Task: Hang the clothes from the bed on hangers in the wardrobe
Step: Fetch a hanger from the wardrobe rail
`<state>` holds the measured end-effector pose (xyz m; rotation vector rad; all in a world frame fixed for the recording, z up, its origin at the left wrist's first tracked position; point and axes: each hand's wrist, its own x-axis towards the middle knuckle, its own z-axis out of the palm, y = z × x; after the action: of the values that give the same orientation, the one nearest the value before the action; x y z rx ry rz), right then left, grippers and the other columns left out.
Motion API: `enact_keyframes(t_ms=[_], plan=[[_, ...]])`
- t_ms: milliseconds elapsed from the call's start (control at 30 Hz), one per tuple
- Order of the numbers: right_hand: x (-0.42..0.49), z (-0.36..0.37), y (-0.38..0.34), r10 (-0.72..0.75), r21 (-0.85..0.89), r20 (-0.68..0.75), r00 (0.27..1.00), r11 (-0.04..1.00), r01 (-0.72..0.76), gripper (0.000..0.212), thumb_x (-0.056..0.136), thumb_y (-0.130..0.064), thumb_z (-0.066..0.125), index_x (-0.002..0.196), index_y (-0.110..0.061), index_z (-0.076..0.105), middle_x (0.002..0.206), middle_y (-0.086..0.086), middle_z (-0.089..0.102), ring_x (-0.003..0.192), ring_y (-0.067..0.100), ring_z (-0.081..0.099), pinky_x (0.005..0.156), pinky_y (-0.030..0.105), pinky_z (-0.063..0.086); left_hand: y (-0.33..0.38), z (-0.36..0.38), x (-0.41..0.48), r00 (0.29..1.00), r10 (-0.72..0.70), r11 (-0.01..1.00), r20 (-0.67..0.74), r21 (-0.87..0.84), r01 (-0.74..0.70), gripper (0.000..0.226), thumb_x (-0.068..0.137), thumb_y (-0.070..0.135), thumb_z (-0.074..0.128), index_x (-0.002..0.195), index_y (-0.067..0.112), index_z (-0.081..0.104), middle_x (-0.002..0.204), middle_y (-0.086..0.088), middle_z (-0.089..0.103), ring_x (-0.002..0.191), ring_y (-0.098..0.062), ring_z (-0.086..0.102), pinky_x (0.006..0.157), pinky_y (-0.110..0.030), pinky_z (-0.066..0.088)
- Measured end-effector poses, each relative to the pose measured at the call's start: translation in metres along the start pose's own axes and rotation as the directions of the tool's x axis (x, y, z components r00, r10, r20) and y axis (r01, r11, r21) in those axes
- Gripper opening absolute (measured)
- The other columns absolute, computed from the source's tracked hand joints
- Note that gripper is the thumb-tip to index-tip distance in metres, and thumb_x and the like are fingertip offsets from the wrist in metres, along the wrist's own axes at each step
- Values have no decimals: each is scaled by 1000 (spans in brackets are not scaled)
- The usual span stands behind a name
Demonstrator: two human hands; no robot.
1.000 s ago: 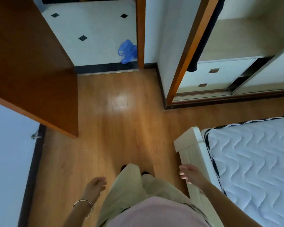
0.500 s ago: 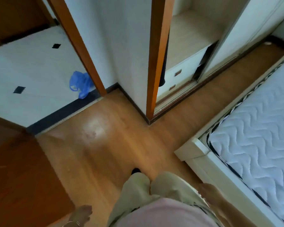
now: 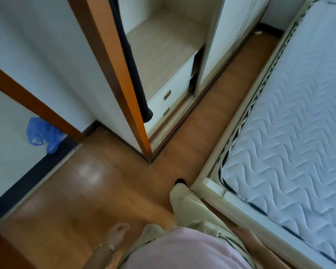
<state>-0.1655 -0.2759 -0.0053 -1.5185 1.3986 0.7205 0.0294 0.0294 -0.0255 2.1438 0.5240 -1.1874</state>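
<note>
Progress looks close to nil from the head view. The open wardrobe with an orange-brown wooden frame and pale shelf [image 3: 163, 45] stands ahead. One long black garment [image 3: 133, 70] hangs just inside its frame; whether that belongs to this job I cannot tell. Right of the wardrobe, across a strip of wooden floor [image 3: 221, 113], lies the bed with the white quilted mattress [image 3: 289, 133]. The part of the bed in view carries no clothes, so I judge the pile is out of frame. No hangers show either. Left of the wardrobe, past a doorway, a crumpled blue plastic bag [image 3: 41, 133] lies on pale tiles. My left grip [image 3: 117, 232], a bare hand with thin bangles at the wrist, hangs loose and empty, well short of the wardrobe. My right grip [image 3: 243, 232] is half hidden by the beige trouser leg [image 3: 184, 202], just beside the cream bed frame [image 3: 208, 183]. Its fingers look relaxed and hold nothing I can see. As I read it, everything is left: reach the clothes, take one, fit a hanger, hang it inside.
</note>
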Motion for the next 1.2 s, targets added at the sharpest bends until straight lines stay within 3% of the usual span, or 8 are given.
enact_keyframes(t_ms=[167,267,367,567,733,867,1033,1200], plan=[[36,-52,-62,-36,72,14,999,997,35,22,89,-19,49,69,-17,56,78,9,58,74,21,53,78,34,52,69,17,11,999,18,998,38,62,-20,19,90,4,50,90,-2,68,80,-9,57,77,-16,49,53,-23,35],[48,-78,-97,-62,194,-18,998,979,64,17,94,-4,46,82,-2,57,78,12,54,63,20,48,50,17,45,118,13,13,999,39,999,20,-20,-39,17,92,6,49,78,8,59,72,-7,56,68,-18,49,56,-24,35],[64,-87,-116,-84,173,-27,996,981,87,27,92,-10,46,98,14,55,80,10,51,66,20,47,54,23,29,152,10,30,998,65,997,17,-42,-64,9,94,11,47,93,10,56,91,-9,58,85,-21,53,57,-24,35],[76,-88,-128,-38,86,21,999,996,36,14,92,-9,47,87,-1,58,79,11,54,60,15,46,35,6,34,206,6,61,994,59,995,94,78,-66,27,93,7,46,68,16,52,69,-4,52,66,-17,46,55,-25,30],[85,-97,-144,74,3,8,997,997,-74,24,90,-21,49,75,-17,68,89,3,64,88,17,56,65,15,38,259,-6,89,981,113,971,157,191,-143,19,92,7,46,78,10,59,82,-6,55,84,-15,46,62,-26,31],[88,-113,-200,72,81,-20,997,994,-70,31,91,-8,47,61,-10,54,66,5,51,58,14,47,49,16,35,299,-14,108,968,160,952,194,229,-203,11,92,13,51,85,12,59,88,-7,58,87,-18,50,69,-26,34],[96,-129,-272,-96,230,-61,993,967,108,17,91,-13,48,96,-10,64,79,3,62,71,16,55,64,23,41,330,-11,127,976,91,979,199,163,-125,34,91,5,50,59,15,54,60,-3,50,60,-15,41,58,-26,31],[116,-157,-311,-122,128,-32,992,984,125,17,90,-15,51,81,-19,65,82,3,64,75,15,55,67,25,41,359,0,139,984,31,999,175,9,-33,27,92,3,47,66,10,53,65,-7,51,57,-16,45,45,-19,37]])
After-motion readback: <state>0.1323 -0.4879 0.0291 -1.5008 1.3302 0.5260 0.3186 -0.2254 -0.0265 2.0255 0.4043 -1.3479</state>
